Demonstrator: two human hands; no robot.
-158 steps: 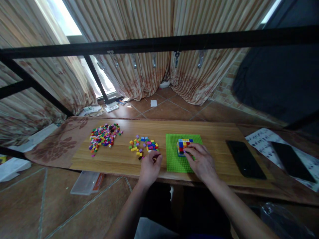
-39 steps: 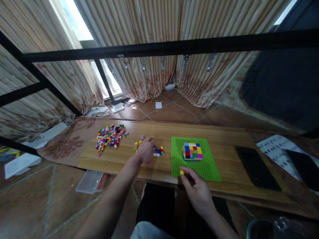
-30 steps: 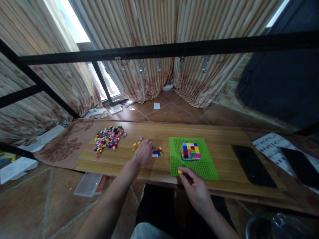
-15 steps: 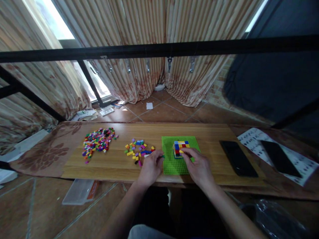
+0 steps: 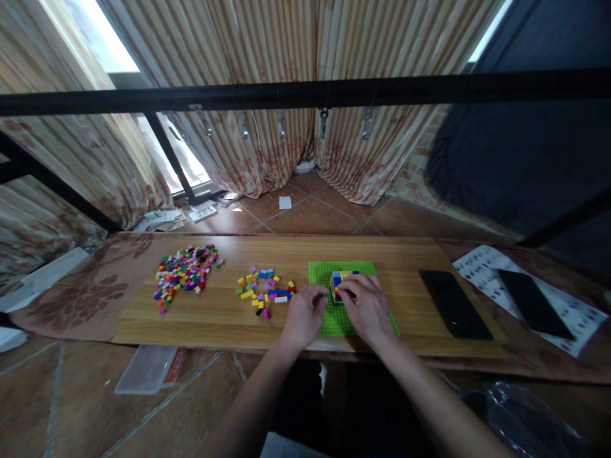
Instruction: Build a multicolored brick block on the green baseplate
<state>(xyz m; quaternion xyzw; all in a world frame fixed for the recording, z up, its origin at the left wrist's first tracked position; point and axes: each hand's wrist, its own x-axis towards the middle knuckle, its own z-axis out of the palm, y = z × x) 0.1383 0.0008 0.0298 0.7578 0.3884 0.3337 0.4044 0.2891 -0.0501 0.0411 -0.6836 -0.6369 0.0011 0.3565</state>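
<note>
A small block structure (image 5: 337, 278) of blue, yellow, white and other toy bricks stands on a green studded baseplate (image 5: 334, 326). My right hand (image 5: 368, 310) covers much of it, with thumb and fingertips closed at its front left side. Whatever is between those fingertips is hidden. My left hand (image 5: 305, 316) is over the baseplate's left edge. Its thumb and forefinger pinch a small green brick (image 5: 327, 294), just left of the structure. Beyond my left hand lies a loose group of bricks (image 5: 261, 294), mostly yellow, blue and purple.
A larger heap of mixed bricks (image 5: 184, 273) lies on the left of the wooden board (image 5: 229, 249). To the right are a black phone-like slab (image 5: 454, 304), a printed sheet (image 5: 477, 264) and a second dark slab (image 5: 532, 302) on it. A clear plastic box (image 5: 143, 370) is below the front edge.
My left hand has moved right, bringing the green brick closer to the structure. My right hand has shifted slightly left and now covers more of the structure.
</note>
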